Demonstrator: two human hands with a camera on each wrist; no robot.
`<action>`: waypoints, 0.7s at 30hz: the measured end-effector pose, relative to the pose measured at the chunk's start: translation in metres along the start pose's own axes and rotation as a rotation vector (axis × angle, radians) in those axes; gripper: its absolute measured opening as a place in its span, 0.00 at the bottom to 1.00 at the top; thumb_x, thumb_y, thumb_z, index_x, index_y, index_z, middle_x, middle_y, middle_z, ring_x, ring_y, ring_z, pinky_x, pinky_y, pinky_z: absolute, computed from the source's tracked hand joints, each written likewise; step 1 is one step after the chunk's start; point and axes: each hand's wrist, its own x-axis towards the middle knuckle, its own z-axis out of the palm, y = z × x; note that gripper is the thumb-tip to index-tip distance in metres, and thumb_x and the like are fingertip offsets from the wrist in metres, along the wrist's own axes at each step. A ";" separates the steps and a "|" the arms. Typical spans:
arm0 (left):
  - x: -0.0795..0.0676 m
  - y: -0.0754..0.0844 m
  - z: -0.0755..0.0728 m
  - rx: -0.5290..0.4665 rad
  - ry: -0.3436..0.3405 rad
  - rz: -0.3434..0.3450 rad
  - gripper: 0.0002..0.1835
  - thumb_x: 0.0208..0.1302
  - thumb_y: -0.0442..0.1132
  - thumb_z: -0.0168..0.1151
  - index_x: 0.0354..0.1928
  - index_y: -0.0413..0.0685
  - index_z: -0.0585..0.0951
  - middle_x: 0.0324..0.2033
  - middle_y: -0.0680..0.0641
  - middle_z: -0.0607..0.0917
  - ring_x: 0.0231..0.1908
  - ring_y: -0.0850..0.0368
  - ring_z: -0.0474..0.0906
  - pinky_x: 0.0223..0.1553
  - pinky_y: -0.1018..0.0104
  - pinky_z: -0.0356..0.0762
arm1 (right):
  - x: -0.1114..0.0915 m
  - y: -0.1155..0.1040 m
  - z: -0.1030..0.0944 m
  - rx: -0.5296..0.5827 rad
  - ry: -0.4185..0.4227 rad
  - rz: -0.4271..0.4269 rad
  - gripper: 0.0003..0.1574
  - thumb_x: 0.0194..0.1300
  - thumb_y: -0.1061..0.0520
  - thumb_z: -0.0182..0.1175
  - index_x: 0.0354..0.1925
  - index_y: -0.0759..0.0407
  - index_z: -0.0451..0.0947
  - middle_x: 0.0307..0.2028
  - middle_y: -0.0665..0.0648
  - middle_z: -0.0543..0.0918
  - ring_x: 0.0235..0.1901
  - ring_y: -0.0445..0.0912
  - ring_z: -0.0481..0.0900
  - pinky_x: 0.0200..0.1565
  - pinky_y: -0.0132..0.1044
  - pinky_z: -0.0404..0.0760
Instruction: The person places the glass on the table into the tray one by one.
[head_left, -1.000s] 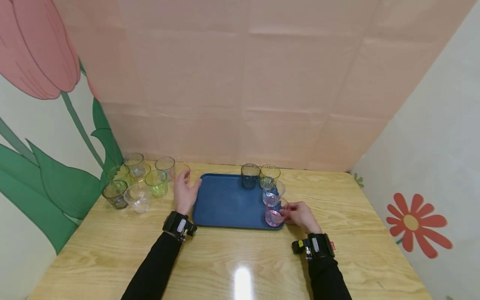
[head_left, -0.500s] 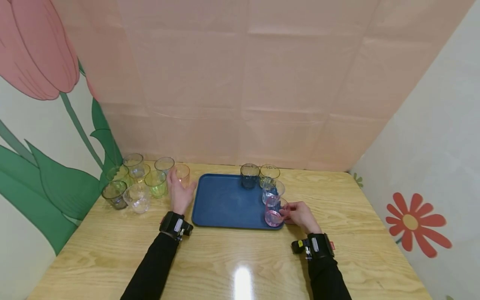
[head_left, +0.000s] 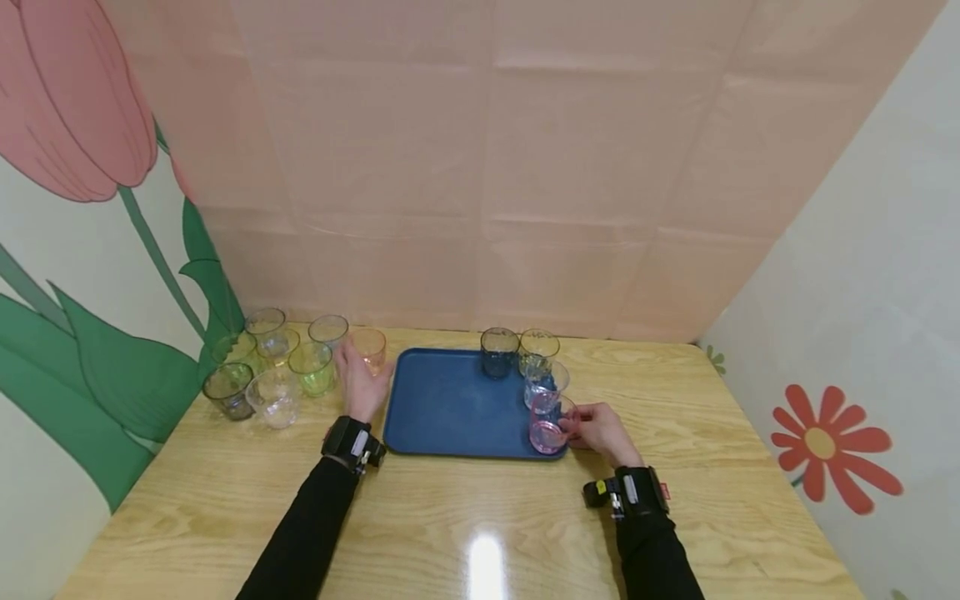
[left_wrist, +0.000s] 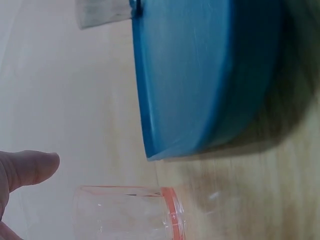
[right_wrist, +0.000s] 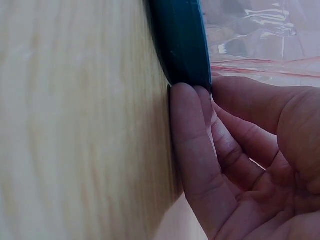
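My left hand (head_left: pixel 364 387) is beside an orange-tinted glass (head_left: pixel 372 345), left of the blue tray (head_left: pixel 450 408). Its thumb (left_wrist: pixel 32 167) is straight and apart from the glass in the left wrist view; whether the other fingers touch the glass is hidden. At the tray's near right corner, my right hand (head_left: pixel 600 433) pinches the rim between thumb (right_wrist: pixel 250 100) and fingers. Just inside that corner stands a pink glass (head_left: pixel 547 437). Behind it along the tray's right side are a clear glass (head_left: pixel 543 387), a yellowish glass (head_left: pixel 537 354) and a dark glass (head_left: pixel 498 360).
Several glasses cluster on the table at the left, including a green glass (head_left: pixel 315 379), a clear glass (head_left: pixel 277 408) and a dark grey glass (head_left: pixel 232 400). A pinkish covered wall (head_left: pixel 480 167) rises behind the wooden table (head_left: pixel 450 525).
My left hand has moved slightly left, to beside the orange glass. Over the last half second that glass has shifted a little to the right. My right hand and the tray stay put.
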 end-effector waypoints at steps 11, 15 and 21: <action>0.017 -0.011 0.011 0.065 0.003 -0.039 0.50 0.57 0.38 0.70 0.73 0.30 0.48 0.68 0.27 0.56 0.69 0.33 0.55 0.70 0.44 0.57 | -0.002 0.000 0.000 0.009 0.002 0.031 0.07 0.66 0.62 0.62 0.36 0.69 0.81 0.31 0.55 0.83 0.27 0.41 0.81 0.33 0.36 0.85; 0.021 -0.015 0.015 0.061 -0.009 -0.067 0.51 0.57 0.37 0.69 0.73 0.31 0.47 0.68 0.25 0.57 0.69 0.32 0.56 0.70 0.45 0.57 | -0.002 0.000 -0.001 -0.006 0.000 0.023 0.08 0.66 0.62 0.62 0.36 0.69 0.81 0.30 0.55 0.83 0.27 0.42 0.81 0.33 0.37 0.85; 0.030 -0.020 0.016 0.013 -0.036 -0.096 0.50 0.60 0.38 0.68 0.73 0.32 0.45 0.69 0.24 0.56 0.70 0.31 0.55 0.71 0.45 0.56 | -0.002 -0.003 0.000 0.002 0.016 0.042 0.07 0.66 0.61 0.63 0.34 0.66 0.80 0.33 0.55 0.81 0.29 0.41 0.80 0.34 0.37 0.85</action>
